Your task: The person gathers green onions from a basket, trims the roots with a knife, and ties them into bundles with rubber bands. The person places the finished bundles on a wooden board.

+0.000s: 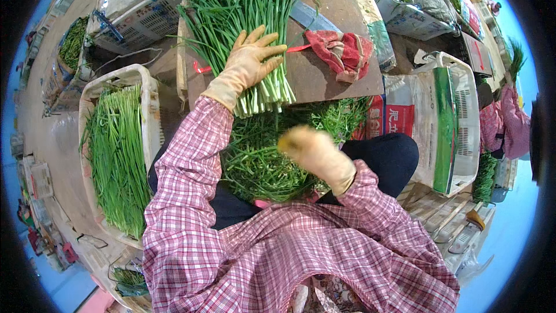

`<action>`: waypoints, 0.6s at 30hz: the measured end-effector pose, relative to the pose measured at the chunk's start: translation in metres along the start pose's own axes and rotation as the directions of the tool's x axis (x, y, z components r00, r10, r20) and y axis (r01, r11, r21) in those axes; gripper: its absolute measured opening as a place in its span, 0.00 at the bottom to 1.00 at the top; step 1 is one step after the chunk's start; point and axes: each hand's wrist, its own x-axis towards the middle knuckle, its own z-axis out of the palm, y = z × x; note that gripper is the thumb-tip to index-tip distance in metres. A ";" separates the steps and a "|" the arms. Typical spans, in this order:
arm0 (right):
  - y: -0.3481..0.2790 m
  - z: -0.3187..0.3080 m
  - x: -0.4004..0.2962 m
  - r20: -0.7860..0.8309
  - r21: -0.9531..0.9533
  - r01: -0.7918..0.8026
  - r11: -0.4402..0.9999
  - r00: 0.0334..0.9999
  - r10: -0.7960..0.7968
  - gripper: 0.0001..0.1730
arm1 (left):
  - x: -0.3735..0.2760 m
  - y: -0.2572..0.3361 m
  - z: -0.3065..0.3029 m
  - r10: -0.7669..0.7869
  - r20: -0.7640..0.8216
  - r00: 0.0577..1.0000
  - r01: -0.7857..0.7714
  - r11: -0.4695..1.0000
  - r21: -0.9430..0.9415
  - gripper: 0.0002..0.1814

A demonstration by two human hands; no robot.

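Note:
A bundle of green garlic chives (243,8) lies across the wooden board (343,13), its pale cut ends over the near edge. My left hand (249,63), in a cream rubber glove, rests spread on top of the bundle. A red tie (299,48) shows at both sides of the stalks. Lower right of the bundle, my right hand (317,154) is gloved and blurred above a heap of loose green trimmings (265,174); whether it holds anything cannot be told. Right of the chives is a knife blade (315,17), its end under a red patterned cloth (343,54).
At left stands a white plastic crate (150,95) filled with chives. A white crate (469,130) lined with a printed sack (417,126) is at right. More crates (143,21) stand beyond the board. Another person (514,117) is at the far right.

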 end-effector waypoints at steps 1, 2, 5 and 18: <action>-0.003 -0.012 0.021 -0.368 -0.016 0.069 0.997 0.927 -0.071 0.08 | 0.004 0.001 0.000 0.000 -0.003 1.000 0.000 1.000 -0.005 0.24; -0.013 -0.029 0.040 -0.486 0.021 0.016 1.000 0.874 -0.004 0.10 | 0.008 0.004 -0.001 -0.001 0.008 1.000 0.001 1.000 -0.013 0.24; 0.001 -0.031 0.084 -0.407 -0.168 -0.212 0.963 0.904 0.128 0.17 | 0.024 0.012 0.002 0.017 0.034 0.999 -0.017 1.000 -0.022 0.23; 0.049 -0.050 0.127 -0.239 0.216 -0.222 0.951 0.932 0.272 0.19 | -0.021 0.029 -0.044 -0.198 -0.452 0.870 0.085 0.962 -0.259 0.16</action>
